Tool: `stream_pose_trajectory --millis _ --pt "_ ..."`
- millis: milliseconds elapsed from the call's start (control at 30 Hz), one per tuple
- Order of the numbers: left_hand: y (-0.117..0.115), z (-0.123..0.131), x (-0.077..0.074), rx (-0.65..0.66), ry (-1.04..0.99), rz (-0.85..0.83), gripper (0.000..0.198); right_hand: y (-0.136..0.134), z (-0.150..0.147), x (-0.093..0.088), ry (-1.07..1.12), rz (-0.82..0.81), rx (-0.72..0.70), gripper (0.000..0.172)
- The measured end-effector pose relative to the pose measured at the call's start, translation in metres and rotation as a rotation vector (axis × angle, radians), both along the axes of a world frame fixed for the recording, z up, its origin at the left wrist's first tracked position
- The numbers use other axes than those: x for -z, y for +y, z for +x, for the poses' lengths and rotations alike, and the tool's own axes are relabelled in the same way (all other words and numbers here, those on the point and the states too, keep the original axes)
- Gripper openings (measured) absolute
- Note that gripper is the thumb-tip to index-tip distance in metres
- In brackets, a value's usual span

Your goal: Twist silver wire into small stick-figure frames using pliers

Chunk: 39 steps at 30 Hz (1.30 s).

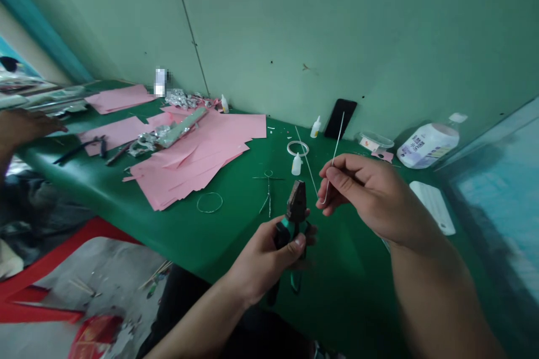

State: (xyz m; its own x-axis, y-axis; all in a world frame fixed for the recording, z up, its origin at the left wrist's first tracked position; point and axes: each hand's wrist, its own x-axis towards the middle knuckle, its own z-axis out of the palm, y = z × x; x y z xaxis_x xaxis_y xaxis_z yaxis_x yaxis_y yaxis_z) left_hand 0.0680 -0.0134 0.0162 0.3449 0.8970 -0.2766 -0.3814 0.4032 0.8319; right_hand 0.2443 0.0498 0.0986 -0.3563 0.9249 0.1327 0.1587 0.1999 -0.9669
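My left hand [273,261] is closed around a pair of pliers [297,205] with dark jaws and green-and-black handles, jaws pointing up. Just to the right, my right hand [362,190] pinches a thin pale wire [336,151] bent into a narrow V, its two ends rising apart. The pliers and the wire are separate. Beyond the pliers, a small twisted-wire stick figure [268,193] lies on the green tabletop [236,241]. A wire ring [209,202] lies to its left.
Pink paper sheets [197,168] spread across the left, with more tools nearby. Small glue bottles [296,164], a white ring [297,148], a phone [340,119] and a big plastic bottle [429,143] stand or lie towards the wall. Another person's hand [29,126] is at far left.
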Motion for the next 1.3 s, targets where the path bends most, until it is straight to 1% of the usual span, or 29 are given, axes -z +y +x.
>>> stream_pose_trajectory --millis 67,200,400,533,633,767,900,1033,1167,1300 --pt "0.002 0.0 0.002 -0.002 0.023 0.026 0.049 0.0 -0.002 0.001 -0.007 0.002 -0.009 0.022" --pt "0.006 0.001 0.002 -0.025 0.112 0.154 0.044 0.001 -0.004 0.004 -0.002 -0.006 -0.019 0.021" --pt "0.009 -0.003 0.0 0.022 0.262 0.271 0.025 0.003 -0.005 0.007 0.057 -0.05 -0.069 0.018" --pt "0.011 -0.008 0.0 0.016 0.304 0.315 0.026 0.002 -0.005 0.005 0.1 -0.097 -0.113 0.018" --pt "0.012 -0.01 -0.001 0.027 0.338 0.344 0.026 0.0 -0.006 0.004 0.137 -0.111 -0.118 0.017" --pt "0.011 -0.011 -0.002 0.048 0.399 0.393 0.022 -0.001 -0.008 0.006 0.175 -0.126 -0.095 0.016" --pt "0.01 -0.011 -0.004 0.022 0.488 0.462 0.026 -0.002 -0.011 0.008 0.163 -0.171 -0.077 0.018" --pt "0.012 -0.011 -0.005 0.012 0.55 0.5 0.03 -0.003 -0.015 0.008 0.112 -0.126 0.0 0.022" --pt "0.012 -0.012 -0.004 0.002 0.577 0.527 0.035 -0.002 -0.019 0.011 0.094 -0.114 0.07 0.022" --pt "0.011 -0.015 -0.002 0.047 0.526 0.515 0.033 0.001 -0.022 0.015 0.156 -0.155 0.076 0.023"
